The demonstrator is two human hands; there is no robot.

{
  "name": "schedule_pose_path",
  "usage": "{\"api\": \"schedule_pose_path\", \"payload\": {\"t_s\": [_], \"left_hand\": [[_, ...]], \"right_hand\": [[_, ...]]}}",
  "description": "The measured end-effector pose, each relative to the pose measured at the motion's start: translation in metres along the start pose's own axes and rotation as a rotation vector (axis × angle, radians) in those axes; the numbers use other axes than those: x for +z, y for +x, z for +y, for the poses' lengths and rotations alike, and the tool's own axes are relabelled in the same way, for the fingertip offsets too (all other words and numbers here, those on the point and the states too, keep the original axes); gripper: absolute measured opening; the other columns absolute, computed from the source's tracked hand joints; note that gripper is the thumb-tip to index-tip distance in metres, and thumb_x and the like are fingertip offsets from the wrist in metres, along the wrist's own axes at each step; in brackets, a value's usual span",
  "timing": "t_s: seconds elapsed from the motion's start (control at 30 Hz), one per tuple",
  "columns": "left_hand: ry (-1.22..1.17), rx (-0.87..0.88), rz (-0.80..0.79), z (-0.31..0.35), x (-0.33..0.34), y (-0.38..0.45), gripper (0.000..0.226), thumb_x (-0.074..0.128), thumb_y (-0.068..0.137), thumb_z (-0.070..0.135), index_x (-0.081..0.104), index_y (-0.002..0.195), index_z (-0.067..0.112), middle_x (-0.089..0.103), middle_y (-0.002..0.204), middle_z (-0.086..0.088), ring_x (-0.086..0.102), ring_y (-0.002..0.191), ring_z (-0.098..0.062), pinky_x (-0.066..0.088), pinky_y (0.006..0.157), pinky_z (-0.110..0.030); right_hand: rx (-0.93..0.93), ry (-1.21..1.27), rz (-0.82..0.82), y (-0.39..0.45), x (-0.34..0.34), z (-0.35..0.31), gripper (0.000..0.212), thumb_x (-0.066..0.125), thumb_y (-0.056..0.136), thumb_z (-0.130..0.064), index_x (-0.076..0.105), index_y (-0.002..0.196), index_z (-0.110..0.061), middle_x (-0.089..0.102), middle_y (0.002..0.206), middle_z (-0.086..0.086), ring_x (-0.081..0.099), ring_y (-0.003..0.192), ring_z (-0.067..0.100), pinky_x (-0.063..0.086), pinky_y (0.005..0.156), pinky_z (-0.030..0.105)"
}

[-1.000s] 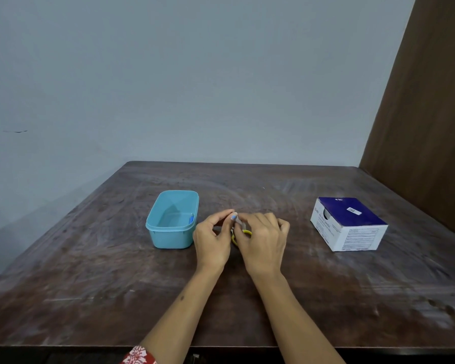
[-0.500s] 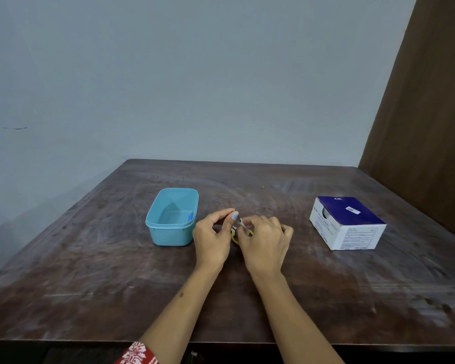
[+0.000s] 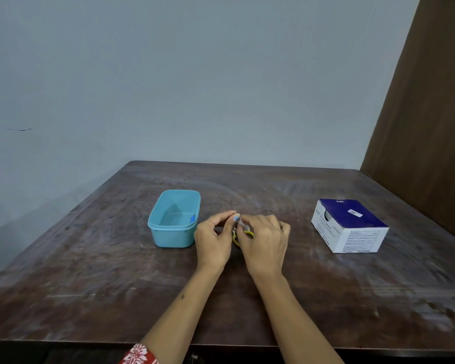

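My left hand [image 3: 213, 243] and my right hand [image 3: 265, 245] meet at the middle of the dark wooden table [image 3: 116, 285]. The left thumb and forefinger pinch a small blue-tipped piece [image 3: 236, 219]. A thin grey metal part runs from it down into my right hand. My right hand's fingers curl round a small tool with yellow-green loops [image 3: 248, 234], which looks like scissors; most of it is hidden between the hands.
A light blue open plastic tub [image 3: 168, 239] stands just left of my left hand, with a small blue piece [image 3: 192, 219] inside at its right wall. A white and dark blue carton [image 3: 350, 227] sits at the right. A brown panel rises beyond the table's right edge.
My hands stay together at the same spot. The right hand has shifted slightly right, showing more of the yellow-green loops and the grey metal part.
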State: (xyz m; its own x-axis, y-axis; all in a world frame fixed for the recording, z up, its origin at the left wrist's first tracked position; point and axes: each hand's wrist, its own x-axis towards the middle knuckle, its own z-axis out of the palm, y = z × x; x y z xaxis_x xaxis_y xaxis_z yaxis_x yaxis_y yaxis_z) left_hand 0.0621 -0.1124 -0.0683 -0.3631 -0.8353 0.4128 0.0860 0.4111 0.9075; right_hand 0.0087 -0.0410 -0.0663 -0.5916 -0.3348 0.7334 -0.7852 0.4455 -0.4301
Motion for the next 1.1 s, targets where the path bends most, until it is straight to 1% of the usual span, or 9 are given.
{"api": "schedule_pose_path", "payload": {"t_s": [0.07,0.13,0.2,0.3,0.47,0.6,0.77,0.93,1.1], "left_hand": [[-0.005,0.007,0.02,0.0,0.0003,0.0001,0.015,0.068,0.083,0.017,0.073,0.097,0.016,0.072,0.094,0.005,0.063,0.084,0.001,0.049,0.073,-0.011],[-0.016,0.001,0.031,0.0005,0.0006,0.0,0.014,0.068,0.083,0.017,0.073,0.096,0.016,0.072,0.094,0.005,0.064,0.087,-0.002,0.05,0.077,-0.015],[-0.024,-0.008,0.02,0.0,0.0008,0.0003,0.015,0.068,0.083,0.017,0.073,0.097,0.016,0.072,0.095,0.004,0.064,0.09,-0.004,0.051,0.079,-0.02],[-0.014,-0.007,0.003,-0.0007,0.0003,0.0009,0.016,0.067,0.084,0.016,0.072,0.099,0.014,0.072,0.097,0.002,0.064,0.088,-0.003,0.052,0.078,-0.019],[-0.024,-0.01,0.031,0.0001,0.0,0.0002,0.016,0.068,0.083,0.017,0.073,0.098,0.015,0.073,0.096,0.002,0.064,0.087,-0.003,0.053,0.078,-0.023],[-0.008,-0.018,-0.005,0.0003,0.0,0.0001,0.018,0.067,0.084,0.015,0.072,0.101,0.013,0.072,0.098,0.001,0.064,0.092,-0.006,0.054,0.083,-0.027],[-0.007,-0.01,0.014,0.0008,0.0003,0.0,0.016,0.069,0.082,0.018,0.073,0.098,0.016,0.072,0.096,0.005,0.062,0.083,0.004,0.05,0.075,-0.014],[0.003,-0.01,-0.005,-0.0003,0.0003,0.0002,0.018,0.067,0.084,0.015,0.072,0.101,0.014,0.072,0.098,0.002,0.063,0.087,-0.001,0.052,0.078,-0.019],[0.004,-0.006,0.009,0.0003,0.0007,0.0002,0.018,0.069,0.082,0.02,0.073,0.099,0.015,0.071,0.094,0.007,0.061,0.078,0.007,0.049,0.072,-0.011]], "right_hand": [[0.053,-0.022,-0.029,-0.0007,0.0002,0.0001,0.006,0.077,0.07,-0.018,0.072,0.074,-0.02,0.069,0.066,-0.003,0.061,0.069,0.02,0.04,0.073,0.039],[0.098,-0.047,-0.051,-0.0011,0.0003,0.0004,0.006,0.077,0.069,-0.017,0.072,0.072,-0.019,0.069,0.065,-0.003,0.061,0.07,0.021,0.039,0.074,0.039],[0.072,-0.025,-0.043,-0.0001,-0.0003,0.0001,0.008,0.077,0.069,-0.016,0.072,0.074,-0.02,0.069,0.067,-0.004,0.061,0.071,0.02,0.04,0.074,0.039],[0.0,0.009,-0.015,0.0009,-0.0013,-0.0016,0.011,0.078,0.07,-0.018,0.073,0.079,-0.021,0.069,0.068,-0.005,0.061,0.069,0.018,0.042,0.071,0.039],[0.077,-0.024,-0.034,-0.0008,-0.0015,-0.0007,0.008,0.078,0.069,-0.017,0.072,0.073,-0.02,0.069,0.065,-0.004,0.061,0.069,0.02,0.04,0.073,0.039],[-0.003,0.019,-0.001,0.0003,-0.0024,-0.0027,0.012,0.078,0.07,-0.018,0.073,0.08,-0.022,0.069,0.068,-0.005,0.061,0.069,0.017,0.042,0.071,0.038],[0.105,-0.038,-0.067,-0.0006,-0.0021,-0.0007,0.004,0.072,0.076,-0.022,0.072,0.079,-0.022,0.071,0.072,-0.003,0.061,0.077,0.019,0.034,0.078,0.036],[0.007,0.017,-0.006,0.0001,-0.0026,-0.003,0.014,0.08,0.068,-0.017,0.073,0.08,-0.021,0.07,0.069,-0.005,0.062,0.069,0.018,0.043,0.069,0.038],[0.115,-0.039,-0.066,-0.001,-0.0009,-0.0007,0.005,0.074,0.072,-0.02,0.072,0.076,-0.022,0.07,0.07,-0.004,0.061,0.075,0.019,0.036,0.077,0.037]]}}
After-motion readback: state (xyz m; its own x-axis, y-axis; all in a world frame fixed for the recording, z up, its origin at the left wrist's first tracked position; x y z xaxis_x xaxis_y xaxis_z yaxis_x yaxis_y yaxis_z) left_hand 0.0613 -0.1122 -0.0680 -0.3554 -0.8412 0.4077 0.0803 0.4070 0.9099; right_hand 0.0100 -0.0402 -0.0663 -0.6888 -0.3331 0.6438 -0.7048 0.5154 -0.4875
